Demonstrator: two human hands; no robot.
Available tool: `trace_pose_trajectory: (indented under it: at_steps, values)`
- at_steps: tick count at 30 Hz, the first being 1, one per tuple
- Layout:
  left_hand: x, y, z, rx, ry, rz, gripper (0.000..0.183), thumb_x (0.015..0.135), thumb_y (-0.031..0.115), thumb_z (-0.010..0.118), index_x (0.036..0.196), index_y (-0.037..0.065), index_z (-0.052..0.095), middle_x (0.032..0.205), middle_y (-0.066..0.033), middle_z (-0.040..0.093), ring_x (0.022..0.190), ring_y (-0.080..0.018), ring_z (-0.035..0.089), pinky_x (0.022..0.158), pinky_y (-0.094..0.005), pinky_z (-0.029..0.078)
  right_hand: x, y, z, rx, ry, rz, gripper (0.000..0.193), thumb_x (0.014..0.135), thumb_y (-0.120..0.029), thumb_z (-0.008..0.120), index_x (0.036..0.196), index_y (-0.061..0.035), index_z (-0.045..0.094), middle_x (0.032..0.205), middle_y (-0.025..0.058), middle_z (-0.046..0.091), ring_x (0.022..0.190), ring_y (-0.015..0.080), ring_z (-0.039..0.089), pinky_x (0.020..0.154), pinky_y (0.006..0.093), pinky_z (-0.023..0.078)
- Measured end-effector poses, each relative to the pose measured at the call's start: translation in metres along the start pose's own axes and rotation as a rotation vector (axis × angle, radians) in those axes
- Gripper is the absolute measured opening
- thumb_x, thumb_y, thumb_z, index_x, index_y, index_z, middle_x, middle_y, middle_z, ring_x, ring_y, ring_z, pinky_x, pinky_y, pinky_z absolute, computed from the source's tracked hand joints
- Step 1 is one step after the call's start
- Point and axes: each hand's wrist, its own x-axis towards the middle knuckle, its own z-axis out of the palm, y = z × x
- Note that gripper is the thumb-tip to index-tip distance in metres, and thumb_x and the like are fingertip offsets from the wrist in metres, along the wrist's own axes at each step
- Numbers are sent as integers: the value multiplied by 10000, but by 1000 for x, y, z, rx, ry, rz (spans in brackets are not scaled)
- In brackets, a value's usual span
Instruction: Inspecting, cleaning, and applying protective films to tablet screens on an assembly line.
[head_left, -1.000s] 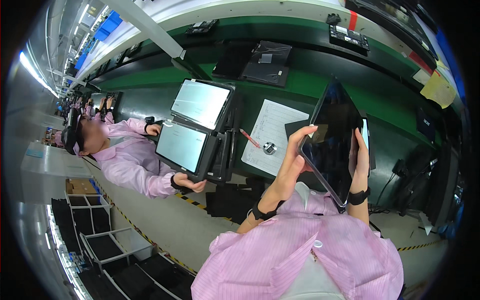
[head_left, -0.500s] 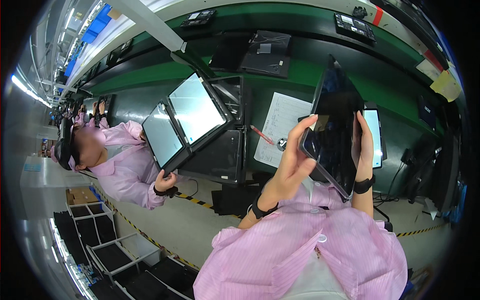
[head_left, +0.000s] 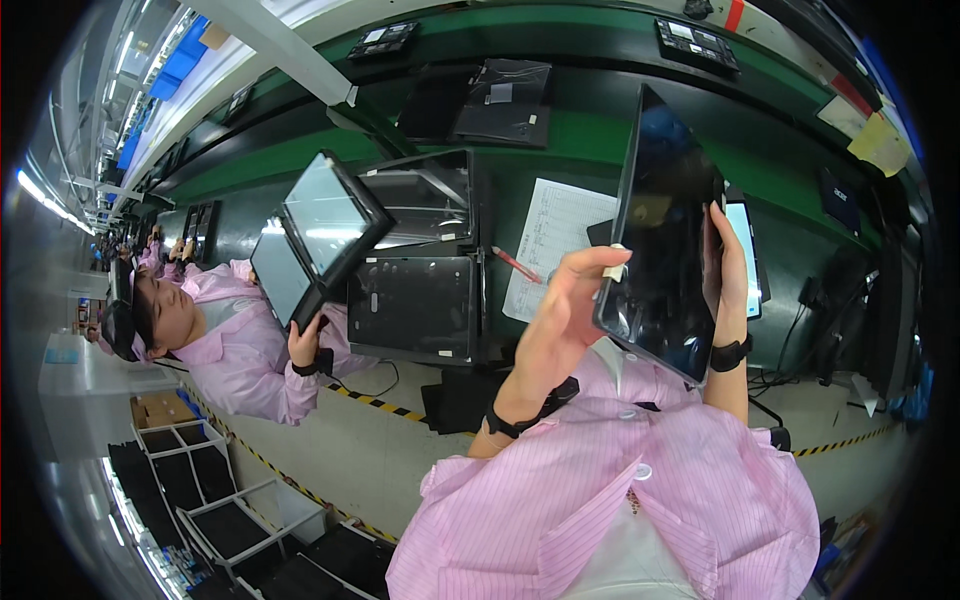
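Currently, a dark glossy panel point(head_left: 665, 235) is held up on a slant between the person's two hands, above the worktop point(head_left: 790, 285). The right hand point(head_left: 732, 265) is clamped on its right edge, fingers laid flat along the side. The left hand point(head_left: 570, 310) is at the opposite edge with fingertips bent close together by a pale scrap point(head_left: 615, 268); whether they grip the panel or only pinch that scrap cannot be told.

Just behind the right hand, a lit screen point(head_left: 738, 240) shows only as a strip, the panel and fingers blocking the rest. Beyond the left hand lies a printed sheet point(head_left: 545, 222), its lower right part covered by that hand, and a red pen point(head_left: 515, 264) across its left edge; its writing is too small to make out. Farther left of that hand are two dark covers, one nearer point(head_left: 415, 300), one farther point(head_left: 425, 195). Past them a co-worker's hand point(head_left: 304, 345) grips two lit panels point(head_left: 325, 230), which hide the other hand. To the right hand's right, black cables point(head_left: 795, 350) tangle into shadow.
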Motion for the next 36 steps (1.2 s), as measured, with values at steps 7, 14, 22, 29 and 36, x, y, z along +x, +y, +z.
trace_pose_trajectory:
  at_steps: [7, 14, 22, 29, 36]
  values:
    - [-6, 8, 19, 48, 149, -180, 369, 894, 112, 448, 1247, 45, 365, 1135, -49, 485, 993, -88, 496, 827, -229, 404, -1, -13, 2, -22, -44, -44, 207, 847, -119, 623, 1008, 11, 615, 1002, 43, 632, 948, 93, 590, 865, 189, 440]
    - [-18, 1, 18, 12, 120, -152, 415, 851, 67, 478, 1245, 29, 356, 1082, -49, 489, 893, -71, 464, 755, -211, 374, -2, -20, -6, -129, -26, -97, 208, 876, -156, 589, 1041, -32, 612, 1018, 10, 624, 947, 87, 578, 873, 198, 413]
    - [-25, -3, 12, 4, -14, -50, 699, 772, 71, 538, 1374, 7, 189, 1251, -152, 442, 1127, -193, 446, 960, -305, 307, -29, -34, 11, -99, -72, -184, 171, 864, -129, 592, 1004, -33, 613, 997, 17, 621, 949, 94, 571, 864, 213, 411]
    - [-27, -3, 21, 50, -21, -74, 827, 759, 114, 582, 1414, 13, 87, 1364, -207, 367, 1249, -250, 385, 1037, -362, 247, -34, -42, 8, -76, -78, -228, 147, 855, -121, 601, 980, -46, 625, 959, 15, 639, 911, 90, 583, 848, 214, 413]
    - [1, 32, 11, 409, 49, -162, 735, 873, 395, 569, 1371, -22, 225, 1056, -164, 586, 925, -190, 586, 823, -296, 443, -42, -42, 12, -155, -209, -150, 233, 883, -137, 561, 1094, -39, 559, 1025, 16, 612, 922, 86, 576, 826, 230, 435]
